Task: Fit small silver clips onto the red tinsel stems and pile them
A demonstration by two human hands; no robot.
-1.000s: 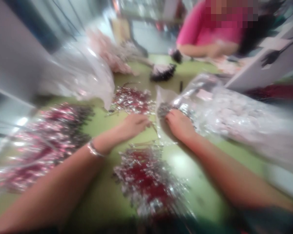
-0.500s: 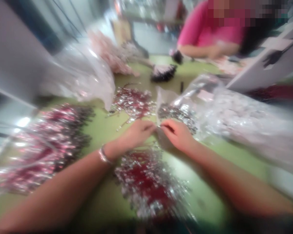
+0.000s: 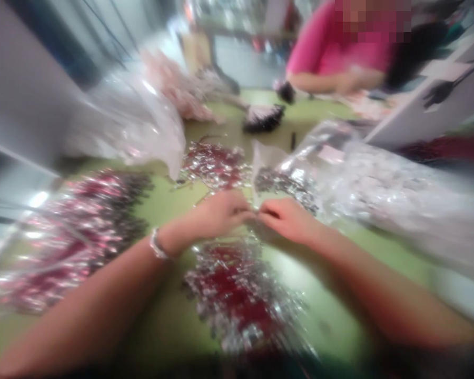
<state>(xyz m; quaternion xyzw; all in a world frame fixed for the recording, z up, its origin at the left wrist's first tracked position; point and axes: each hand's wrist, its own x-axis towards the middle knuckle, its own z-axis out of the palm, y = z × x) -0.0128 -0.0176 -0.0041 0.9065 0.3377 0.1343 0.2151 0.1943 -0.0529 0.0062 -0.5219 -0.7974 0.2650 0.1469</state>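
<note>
My left hand (image 3: 225,213) and my right hand (image 3: 286,218) meet fingertip to fingertip over the green table (image 3: 158,210). Both are closed in a pinch, and whatever sits between the fingers is too small and blurred to make out. Just below them lies a pile of red and silver shiny pieces (image 3: 240,295). A smaller red and silver heap (image 3: 215,163) is beyond my left hand. Dark silvery pieces (image 3: 286,181) rest on an open clear bag past my right hand.
Pink and silver bundles (image 3: 71,237) with dark ends cover the left side. Clear plastic bags lie at the back left (image 3: 134,121) and at the right (image 3: 395,184). Across the table sits a person in a pink top (image 3: 319,52). A dark-tipped bunch (image 3: 264,117) lies between us.
Both hands have shifted slightly, with the left wrist moving a little to the left and the right fingers dropping a bit. The piles look the same.
</note>
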